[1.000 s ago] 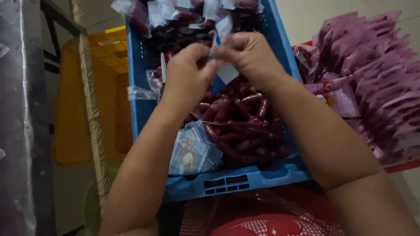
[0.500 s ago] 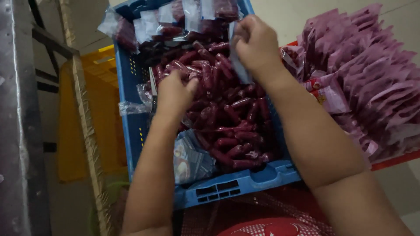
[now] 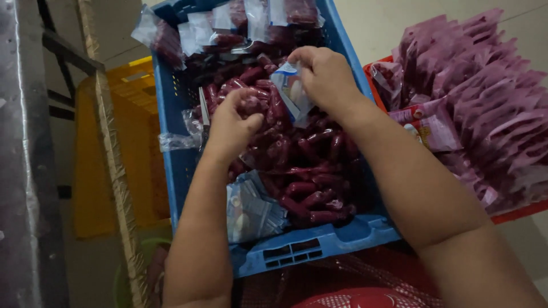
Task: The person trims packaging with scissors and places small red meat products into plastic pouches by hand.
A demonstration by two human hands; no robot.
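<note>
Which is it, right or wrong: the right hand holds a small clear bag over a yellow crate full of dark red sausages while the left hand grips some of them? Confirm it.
Wrong in one respect: the head view shows the crate is blue, not yellow. The right hand does hold a small clear bag over the dark red sausages, and the left hand grips some.

The left hand (image 3: 231, 122) closes over dark red sausages (image 3: 308, 171), hiding how many it grips. The right hand (image 3: 325, 77) covers the upper part of a small clear bag (image 3: 290, 91). The blue crate (image 3: 311, 245) runs off the top edge; its far wall is unseen. The pink packets (image 3: 474, 102) are cut off at the right edge.
</note>
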